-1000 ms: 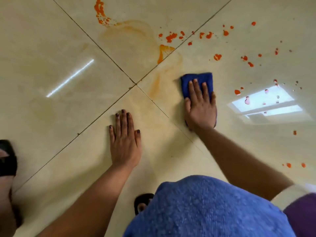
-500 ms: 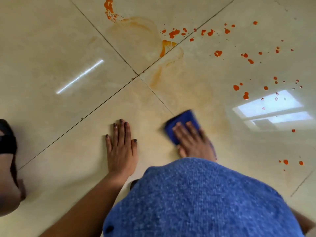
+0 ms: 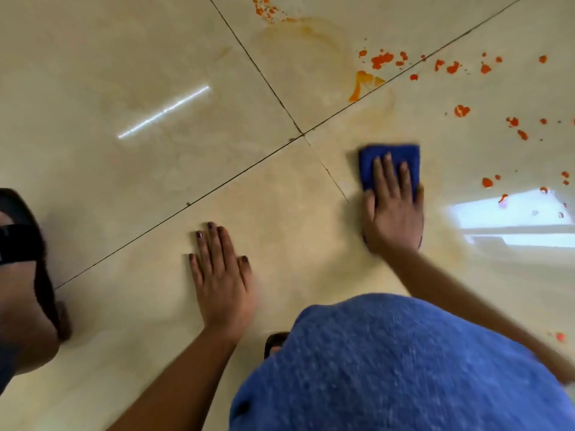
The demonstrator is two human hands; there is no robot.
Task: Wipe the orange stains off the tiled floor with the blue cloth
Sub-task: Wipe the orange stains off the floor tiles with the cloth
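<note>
A folded blue cloth (image 3: pixel 389 157) lies flat on the glossy cream tiled floor (image 3: pixel 155 73), right of where the grout lines cross. My right hand (image 3: pixel 393 209) presses down on it with fingers spread, covering its near half. My left hand (image 3: pixel 221 275) rests flat and open on the tile to the left, holding nothing. Orange stains (image 3: pixel 381 60) are scattered beyond the cloth at the upper right, with a smeared orange streak (image 3: pixel 357 87) near the grout line and more spots (image 3: pixel 487 182) to the cloth's right.
My blue-clad knee (image 3: pixel 389 368) fills the lower right. A foot in a black sandal (image 3: pixel 21 244) is at the left edge, and another sandal toe (image 3: pixel 275 342) peeks out by the knee. A bright window reflection (image 3: pixel 513 219) lies on the tile at the right.
My right hand has pushed the blue cloth away from my knee, forward and to the right, back toward the orange spots. My left hand has stayed planted.
</note>
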